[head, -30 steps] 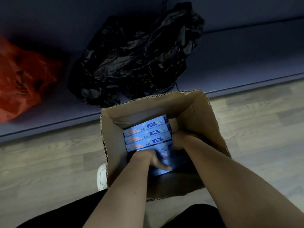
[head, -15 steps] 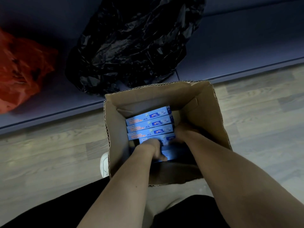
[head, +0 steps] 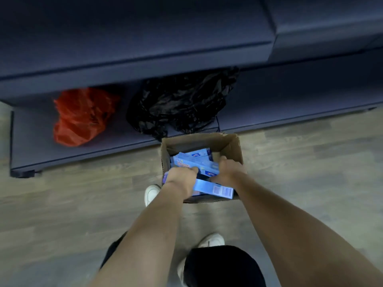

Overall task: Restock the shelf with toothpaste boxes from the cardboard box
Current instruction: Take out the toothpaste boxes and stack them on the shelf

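**Lifting a bundle of toothpaste boxes out of the carton**

We are reaching into the cardboard box (head: 232,149) on the floor (head: 300,172) with both hands. Our left hand (head: 181,176) is curling its fingers over the near-left end of a stack of toothpaste boxes (head: 195,162), and our right hand (head: 227,169) is gripping the stack's opposite end, so the bundle is sitting between the two grips, tilted and rising at the carton's mouth. One more blue box (head: 213,189) is lying just below the grips, against the carton's near wall; we cannot tell whether either hand is supporting it. More boxes are showing deeper inside, beyond the grips.

We are judging this as the pick-up step, with the shelf still waiting. Beyond the grips, the low dark shelf (head: 290,104) is carrying a red bag (head: 80,117) and a black bag (head: 182,104); a bare stretch is lying to the right of the grips. The next move is calling for even squeeze from both sides so the stack is not fanning apart, then a lift clear of the rim and a carry forward.
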Demonstrator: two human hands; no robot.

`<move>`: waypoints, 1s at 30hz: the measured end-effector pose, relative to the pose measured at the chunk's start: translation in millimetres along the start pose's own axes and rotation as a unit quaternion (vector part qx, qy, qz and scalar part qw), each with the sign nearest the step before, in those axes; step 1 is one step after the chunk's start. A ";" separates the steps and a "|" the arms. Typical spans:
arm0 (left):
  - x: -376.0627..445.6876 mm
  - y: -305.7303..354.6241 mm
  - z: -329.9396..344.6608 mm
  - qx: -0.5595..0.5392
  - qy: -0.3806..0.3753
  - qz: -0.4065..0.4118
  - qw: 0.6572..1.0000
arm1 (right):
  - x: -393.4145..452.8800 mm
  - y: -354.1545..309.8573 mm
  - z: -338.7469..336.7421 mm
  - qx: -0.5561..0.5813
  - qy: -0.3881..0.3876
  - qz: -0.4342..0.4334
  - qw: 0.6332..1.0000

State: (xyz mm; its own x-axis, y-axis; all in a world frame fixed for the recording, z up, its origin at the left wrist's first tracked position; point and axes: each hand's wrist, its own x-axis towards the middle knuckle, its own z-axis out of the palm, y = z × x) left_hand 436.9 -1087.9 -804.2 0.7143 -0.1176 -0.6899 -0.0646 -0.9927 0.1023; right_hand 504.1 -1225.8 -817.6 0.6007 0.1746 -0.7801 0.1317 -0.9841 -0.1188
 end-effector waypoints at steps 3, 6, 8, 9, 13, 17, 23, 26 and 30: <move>-52.1 2.2 -41.2 -0.025 0.010 -0.010 1.000 | -55.1 -9.2 -35.0 0.011 0.006 -0.013 1.000; -100.3 0.9 -81.5 -0.050 0.008 -0.019 0.999 | -107.5 -12.6 -70.6 0.047 -0.002 -0.033 0.998; -129.9 -1.6 -107.7 -0.028 0.014 -0.023 0.999 | -140.4 -14.9 -96.5 0.067 -0.002 -0.054 0.996; -143.8 -3.2 -119.8 -0.014 0.020 -0.025 0.999 | -155.0 -16.0 -109.4 0.076 -0.001 -0.067 0.995; -196.7 -15.2 -166.6 0.015 0.053 -0.029 0.998 | -213.1 -26.1 -161.4 0.132 -0.006 -0.125 0.983; -246.9 -30.3 -215.5 -0.015 0.063 -0.049 0.997 | -260.3 -35.5 -207.3 0.165 -0.020 -0.148 0.975; -312.3 -45.1 -280.3 -0.123 0.044 -0.074 0.989 | -315.3 -48.2 -274.7 0.192 -0.068 -0.156 0.966; -338.0 -42.7 -313.5 -0.129 0.048 -0.084 0.987 | -332.0 -58.6 -301.5 0.172 -0.060 -0.150 0.972; -360.2 -49.9 -344.9 -0.113 0.068 -0.081 0.988 | -353.2 -70.2 -332.5 0.169 -0.071 -0.161 0.970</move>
State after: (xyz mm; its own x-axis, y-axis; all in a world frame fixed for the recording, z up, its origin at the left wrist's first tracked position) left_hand 423.2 -986.1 -313.7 0.7906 0.0634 -0.6090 0.2049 -0.9647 0.1656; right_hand 544.8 -1208.0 -329.5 0.4528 0.4926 -0.7432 0.0136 -0.8372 -0.5467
